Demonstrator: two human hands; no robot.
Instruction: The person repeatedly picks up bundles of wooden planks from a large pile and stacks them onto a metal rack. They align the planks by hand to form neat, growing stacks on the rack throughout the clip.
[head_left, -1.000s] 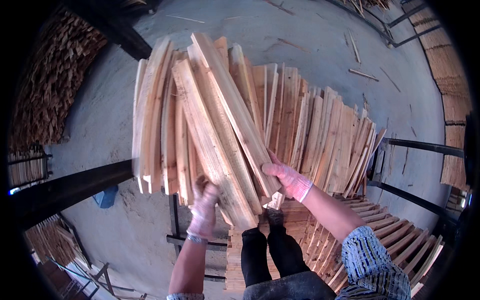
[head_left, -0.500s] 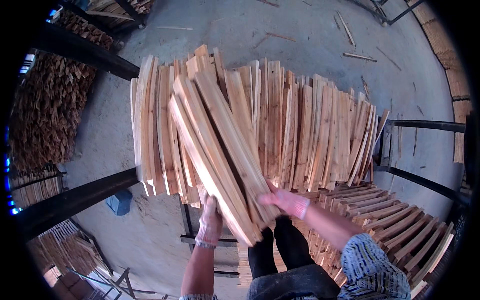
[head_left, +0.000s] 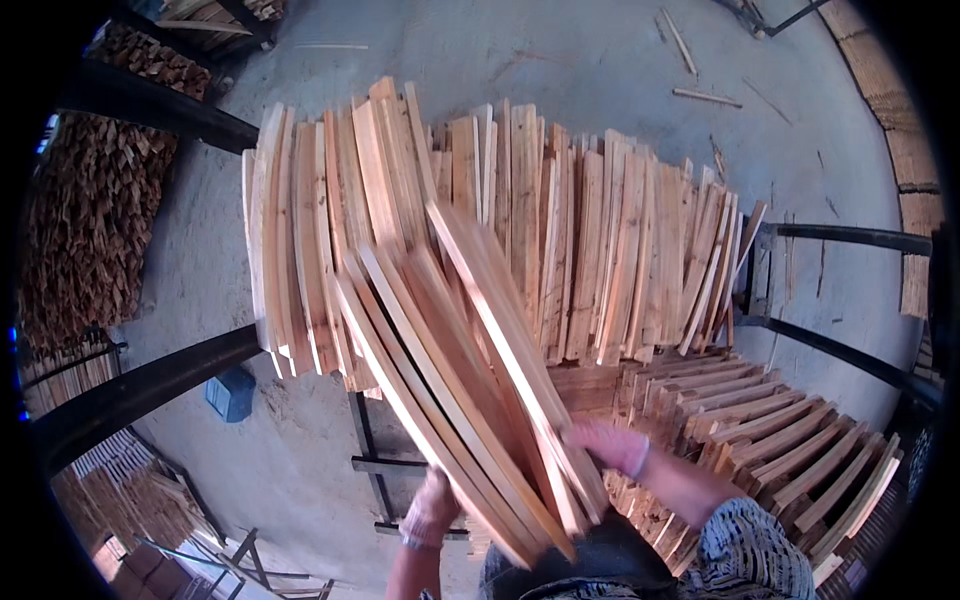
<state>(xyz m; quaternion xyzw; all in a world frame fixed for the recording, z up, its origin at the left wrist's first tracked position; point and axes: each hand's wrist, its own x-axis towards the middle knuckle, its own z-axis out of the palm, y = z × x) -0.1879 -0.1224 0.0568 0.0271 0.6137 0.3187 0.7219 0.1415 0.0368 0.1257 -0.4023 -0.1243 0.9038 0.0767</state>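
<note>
Between my hands is a bundle of long pale wooden slats (head_left: 428, 415), tilted with its far ends up and to the left. My gloved left hand (head_left: 432, 510) grips the outer left slat near its lower end. On the bundle's right side, my gloved right hand (head_left: 608, 447) presses its fingers against the slats. The bundle's right part splays away, leaving a gap in the middle. Its far ends overlap a long row of upright-lying slats (head_left: 625, 250) packed side by side beyond my hands.
Black metal bars (head_left: 160, 375) reach in from the left and more (head_left: 850, 238) from the right. At lower right, another stack of slats (head_left: 770, 440) lies in rows. A blue container (head_left: 231, 394) sits on the floor at left. Stacked wood (head_left: 95, 215) stands far left.
The bundle has come down and nearer my body. Its slats have spread apart, showing several edges. Both hands have moved lower with it, my right hand also slightly to the right.
</note>
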